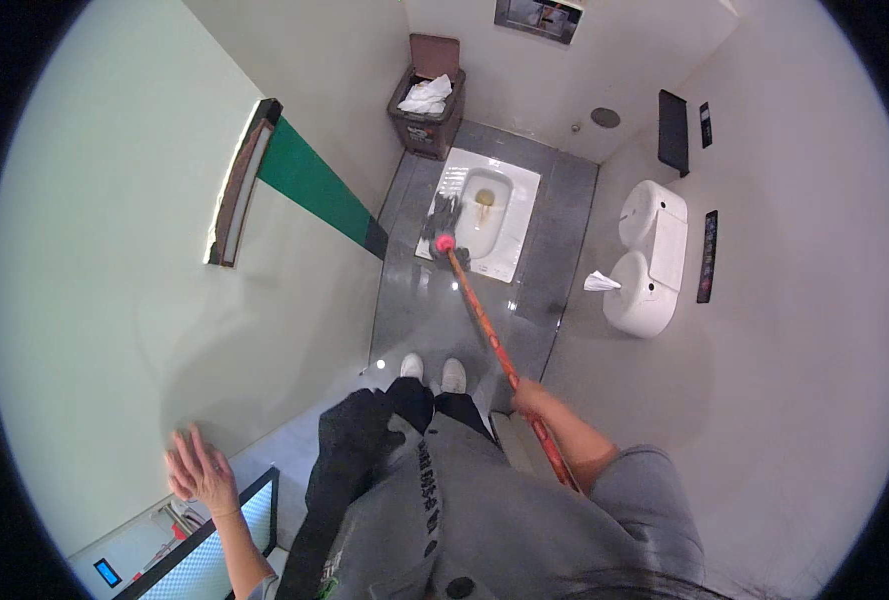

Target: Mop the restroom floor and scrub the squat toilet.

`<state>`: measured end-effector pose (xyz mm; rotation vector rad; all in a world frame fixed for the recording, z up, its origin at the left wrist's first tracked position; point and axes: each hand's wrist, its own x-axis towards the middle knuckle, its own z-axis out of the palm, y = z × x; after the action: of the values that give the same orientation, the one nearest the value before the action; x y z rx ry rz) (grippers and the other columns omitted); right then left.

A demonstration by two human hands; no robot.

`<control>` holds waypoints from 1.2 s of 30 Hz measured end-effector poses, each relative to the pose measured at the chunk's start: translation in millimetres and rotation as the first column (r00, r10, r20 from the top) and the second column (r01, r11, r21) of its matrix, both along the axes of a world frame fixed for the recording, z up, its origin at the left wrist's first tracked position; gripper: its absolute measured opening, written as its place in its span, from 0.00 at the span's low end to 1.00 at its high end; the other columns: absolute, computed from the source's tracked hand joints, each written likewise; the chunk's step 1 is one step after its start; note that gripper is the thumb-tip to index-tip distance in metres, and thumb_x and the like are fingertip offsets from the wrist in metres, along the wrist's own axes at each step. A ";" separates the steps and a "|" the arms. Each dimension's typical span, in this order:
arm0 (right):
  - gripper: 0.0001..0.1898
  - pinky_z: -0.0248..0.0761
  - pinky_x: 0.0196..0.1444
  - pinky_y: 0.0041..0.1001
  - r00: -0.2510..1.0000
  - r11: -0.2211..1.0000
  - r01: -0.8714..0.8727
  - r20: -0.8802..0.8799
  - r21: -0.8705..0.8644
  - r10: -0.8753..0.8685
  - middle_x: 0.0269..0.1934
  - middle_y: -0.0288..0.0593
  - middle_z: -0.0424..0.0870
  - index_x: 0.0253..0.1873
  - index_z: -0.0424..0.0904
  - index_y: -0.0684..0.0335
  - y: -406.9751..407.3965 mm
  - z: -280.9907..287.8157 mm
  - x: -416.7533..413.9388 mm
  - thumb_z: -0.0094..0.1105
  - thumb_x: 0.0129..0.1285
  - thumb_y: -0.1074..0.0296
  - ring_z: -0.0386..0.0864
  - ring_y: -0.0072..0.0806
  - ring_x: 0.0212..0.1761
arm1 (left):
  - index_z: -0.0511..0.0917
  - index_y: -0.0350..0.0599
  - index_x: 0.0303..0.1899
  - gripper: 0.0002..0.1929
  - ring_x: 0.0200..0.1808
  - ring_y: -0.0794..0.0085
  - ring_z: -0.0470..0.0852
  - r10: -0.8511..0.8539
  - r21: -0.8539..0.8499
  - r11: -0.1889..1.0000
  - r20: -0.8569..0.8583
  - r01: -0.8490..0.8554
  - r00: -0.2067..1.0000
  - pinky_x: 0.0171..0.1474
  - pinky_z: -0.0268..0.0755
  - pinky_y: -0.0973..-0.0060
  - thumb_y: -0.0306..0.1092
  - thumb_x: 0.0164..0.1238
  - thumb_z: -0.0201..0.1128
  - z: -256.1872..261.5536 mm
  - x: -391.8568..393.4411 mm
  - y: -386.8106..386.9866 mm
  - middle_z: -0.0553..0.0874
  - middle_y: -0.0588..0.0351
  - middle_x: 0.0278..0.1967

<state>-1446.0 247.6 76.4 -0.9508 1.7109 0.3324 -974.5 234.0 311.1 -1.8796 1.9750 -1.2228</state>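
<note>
My right hand [532, 398] is closed around the orange-red patterned handle of a mop [483, 319]. The handle slants up and left to a pink socket, where the dark, wet mop head [443, 216] lies on the left rim of a white squat toilet [516, 225]. Brownish staining shows inside the bowl. My left hand [203, 474] is raised at the lower left beside the pale partition wall, fingers spread, holding nothing. Whether it touches the wall, I cannot tell.
A brown pedal bin [429, 135] with its lid up holds white paper, behind the toilet at the left. A double toilet-paper dispenser [647, 259] and a dark shelf [673, 133] are on the right wall. Grey floor tiles [414, 300] look wet. A framed door [264, 510] is at lower left.
</note>
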 end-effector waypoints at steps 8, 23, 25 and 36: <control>0.10 0.56 0.10 0.24 0.395 0.577 0.675 0.435 0.460 -0.809 0.13 0.29 0.59 0.30 0.62 0.57 94.8 48.2 -11.7 0.52 0.56 0.62 0.58 0.19 0.09 | 0.62 0.54 0.58 0.26 0.62 0.67 0.55 -0.023 -0.059 0.998 -0.312 0.005 0.950 0.61 0.39 0.63 0.38 0.54 0.54 14.5 -52.3 -65.9 0.59 0.60 0.61; 0.09 0.57 0.10 0.22 0.503 0.633 0.767 0.516 0.103 -0.694 0.13 0.32 0.63 0.28 0.60 0.59 -72.8 104.9 -77.3 0.53 0.53 0.71 0.60 0.19 0.08 | 0.69 0.52 0.51 0.21 0.60 0.71 0.59 -0.289 -0.195 0.956 -0.510 0.218 0.810 0.62 0.24 0.54 0.40 0.53 0.57 14.1 -144.6 -298.8 0.67 0.63 0.56; 0.09 0.56 0.10 0.23 0.350 0.522 0.840 0.587 0.148 -0.730 0.13 0.33 0.64 0.26 0.61 0.59 -134.7 91.8 -86.3 0.53 0.53 0.71 0.61 0.21 0.09 | 0.69 0.50 0.50 0.20 0.60 0.69 0.59 -0.239 -0.105 0.971 -0.542 0.217 0.806 0.62 0.28 0.53 0.39 0.52 0.57 14.1 -147.9 -309.6 0.68 0.61 0.55; 0.11 0.56 0.11 0.15 -0.138 0.232 0.836 0.600 0.497 -0.788 0.12 0.26 0.63 0.28 0.66 0.59 -289.3 -25.4 -151.1 0.51 0.59 0.60 0.59 0.12 0.09 | 0.66 0.49 0.53 0.24 0.62 0.68 0.56 -0.161 0.046 0.979 -0.431 0.199 0.888 0.62 0.21 0.57 0.38 0.51 0.57 19.0 -167.8 -321.5 0.70 0.63 0.53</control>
<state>-1597.2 -41.6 51.0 0.2364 1.0729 -0.9623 -1142.3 -87.5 330.0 -2.0958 2.4253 -0.7856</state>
